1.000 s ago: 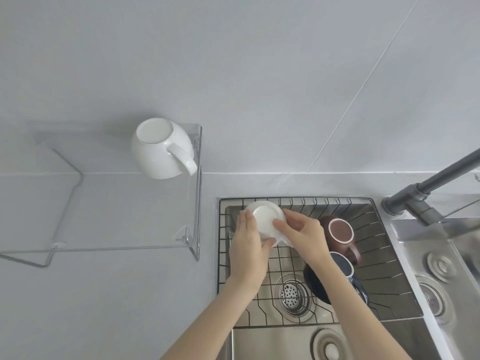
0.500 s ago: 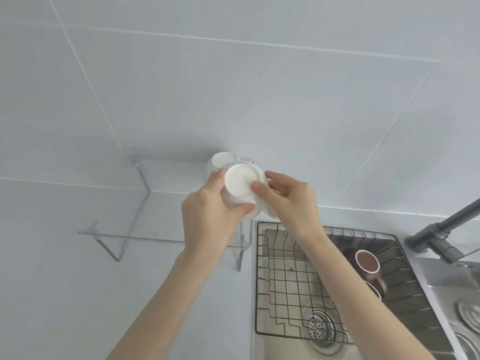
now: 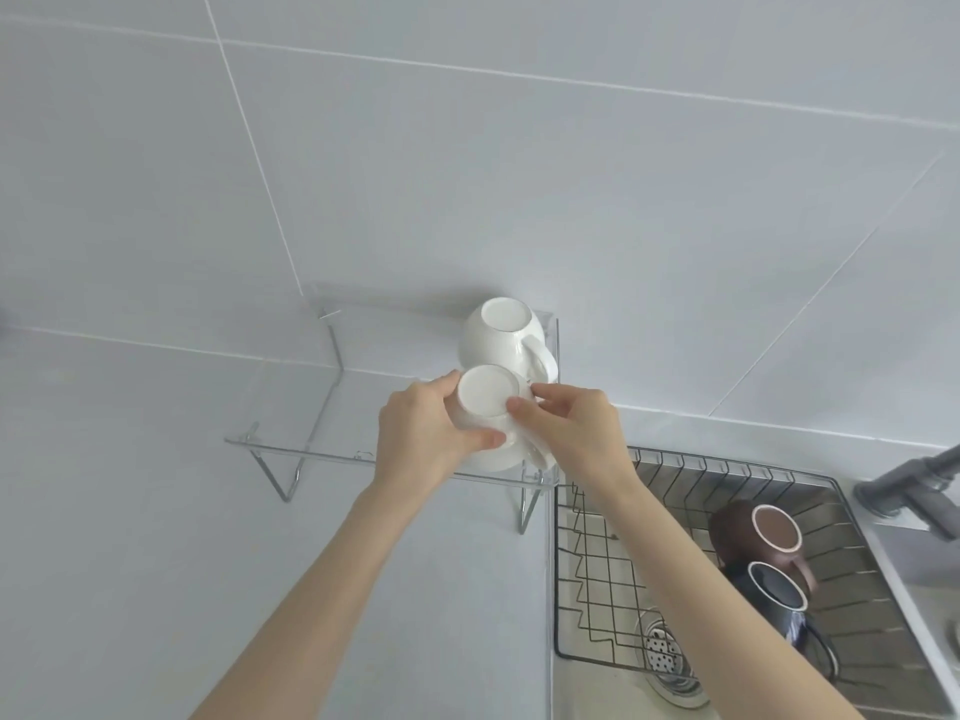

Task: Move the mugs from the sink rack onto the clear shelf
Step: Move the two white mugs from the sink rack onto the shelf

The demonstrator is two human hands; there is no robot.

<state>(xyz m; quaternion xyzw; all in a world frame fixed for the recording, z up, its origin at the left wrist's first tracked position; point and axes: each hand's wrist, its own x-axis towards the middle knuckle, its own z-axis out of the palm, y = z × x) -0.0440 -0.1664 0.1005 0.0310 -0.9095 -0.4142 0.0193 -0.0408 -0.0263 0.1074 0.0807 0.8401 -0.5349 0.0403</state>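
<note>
Both hands [image 3: 421,433] round glossy white mug [image 3: 485,407]

2 bare forearms, no sleeves or jewellery.

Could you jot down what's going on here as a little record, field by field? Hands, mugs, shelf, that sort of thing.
left hand: grips the upside-down white mug, with the right
right hand: fingers on the same mug
mug position: over the clear shelf, near its right end; whether set down, cannot tell
already on shelf: another white mug, upside down, behind the held one
in sink rack: brown mug, dark blue mug
</note>
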